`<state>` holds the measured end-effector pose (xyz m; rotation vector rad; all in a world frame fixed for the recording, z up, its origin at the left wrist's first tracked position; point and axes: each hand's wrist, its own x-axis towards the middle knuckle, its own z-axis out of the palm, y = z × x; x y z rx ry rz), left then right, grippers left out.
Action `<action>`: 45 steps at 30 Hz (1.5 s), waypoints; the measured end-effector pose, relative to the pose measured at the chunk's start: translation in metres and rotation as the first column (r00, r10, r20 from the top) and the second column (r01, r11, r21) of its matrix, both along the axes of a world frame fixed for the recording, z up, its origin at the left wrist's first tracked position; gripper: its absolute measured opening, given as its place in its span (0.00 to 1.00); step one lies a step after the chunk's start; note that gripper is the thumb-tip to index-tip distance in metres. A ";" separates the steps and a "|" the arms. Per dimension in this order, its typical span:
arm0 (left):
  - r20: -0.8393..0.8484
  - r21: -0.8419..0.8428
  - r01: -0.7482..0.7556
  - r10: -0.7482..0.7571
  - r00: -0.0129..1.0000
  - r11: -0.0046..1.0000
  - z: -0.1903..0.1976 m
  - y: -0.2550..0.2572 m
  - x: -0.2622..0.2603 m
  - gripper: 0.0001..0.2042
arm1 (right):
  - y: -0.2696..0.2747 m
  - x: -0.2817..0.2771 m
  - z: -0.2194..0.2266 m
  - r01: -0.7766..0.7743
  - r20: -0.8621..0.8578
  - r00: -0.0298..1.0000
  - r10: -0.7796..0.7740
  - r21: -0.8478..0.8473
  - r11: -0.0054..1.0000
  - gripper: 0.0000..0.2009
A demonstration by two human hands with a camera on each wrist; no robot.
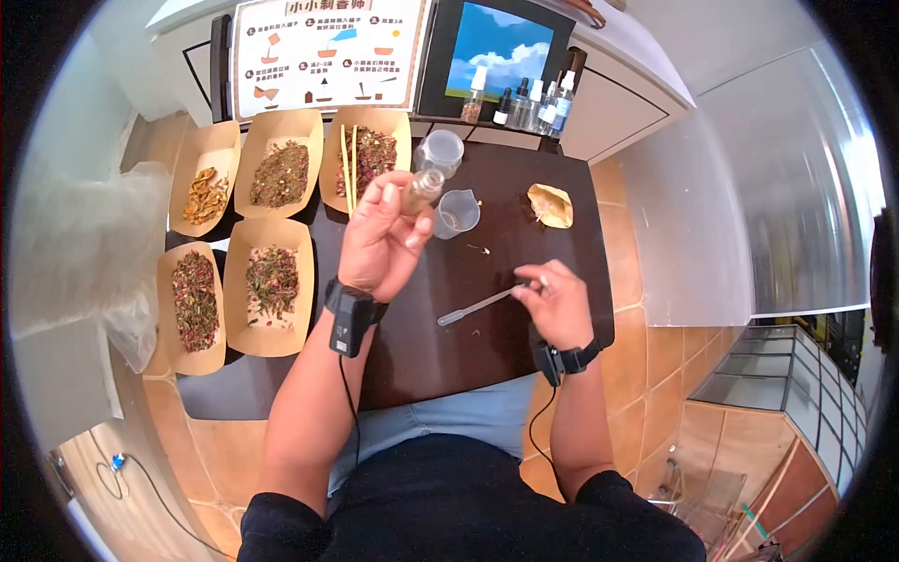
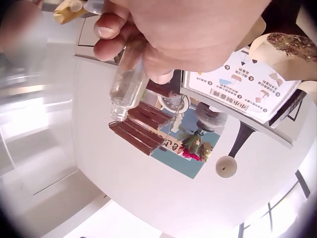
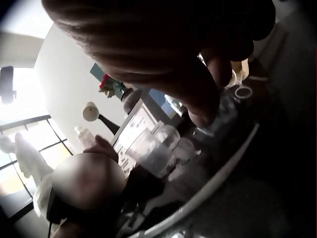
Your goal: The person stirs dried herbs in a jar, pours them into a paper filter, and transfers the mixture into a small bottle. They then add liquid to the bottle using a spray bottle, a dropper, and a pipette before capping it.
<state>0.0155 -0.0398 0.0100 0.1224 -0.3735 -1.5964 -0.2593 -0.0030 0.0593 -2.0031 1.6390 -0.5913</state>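
Observation:
A small clear glass bottle [image 1: 423,190] with an uncapped neck is pinched upright between the thumb and fingers of the left hand [image 1: 379,234]. In the left wrist view the left hand [image 2: 183,29] grips the same bottle [image 2: 130,82], which looks nearly empty. The right hand [image 1: 560,304] is low over the table, fingers bent, at the far end of a plastic pipette [image 1: 479,304]; a small dark thing shows by its fingertips, and its grip is unclear. In the right wrist view the right hand [image 3: 163,54] is in deep shadow.
Two plastic cups [image 1: 457,214] [image 1: 442,150] stand just beyond the bottle. Paper trays of dried plants [image 1: 272,286] fill the left side, one with yellow sticks [image 1: 348,169]. A paper piece [image 1: 551,205] lies at right; small bottles [image 1: 536,108] and a sign [image 1: 328,56] stand behind.

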 end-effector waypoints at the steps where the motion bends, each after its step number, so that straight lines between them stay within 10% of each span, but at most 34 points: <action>1: -0.002 0.002 0.001 -0.001 1.000 1.000 0.001 0.001 -0.003 0.14 | 0.008 0.005 -0.001 -0.076 0.008 0.997 0.076 -0.003 0.997 0.14; 17: -0.053 0.013 0.093 -0.093 0.994 0.996 -0.002 0.007 -0.017 0.13 | 0.038 0.049 0.011 -0.058 -0.026 0.998 0.057 -0.053 0.997 0.21; 20: 0.075 -0.092 0.256 -0.250 0.965 0.962 0.002 0.014 -0.026 0.15 | 0.039 0.047 0.009 0.062 0.600 0.792 -0.112 0.105 0.993 0.32; 23: 0.157 -0.089 0.354 -0.338 0.928 0.931 0.004 0.019 -0.036 0.16 | 0.035 0.059 0.029 0.028 0.772 0.635 -0.029 0.015 0.999 0.30; 31: 0.207 -0.009 0.425 -0.415 0.886 0.905 0.011 0.024 -0.040 0.12 | 0.010 0.054 0.060 -0.041 0.747 0.663 -0.045 0.097 0.994 0.19; 35: 0.180 0.010 0.450 -0.445 0.877 0.893 -0.001 0.024 -0.047 0.09 | -0.082 0.033 0.076 0.205 0.622 0.769 -0.147 -0.022 0.979 0.15; 45: 0.293 0.043 0.471 -0.462 0.837 0.881 -0.002 0.028 -0.053 0.13 | -0.280 0.059 0.008 0.105 0.090 0.990 -0.107 0.027 0.994 0.12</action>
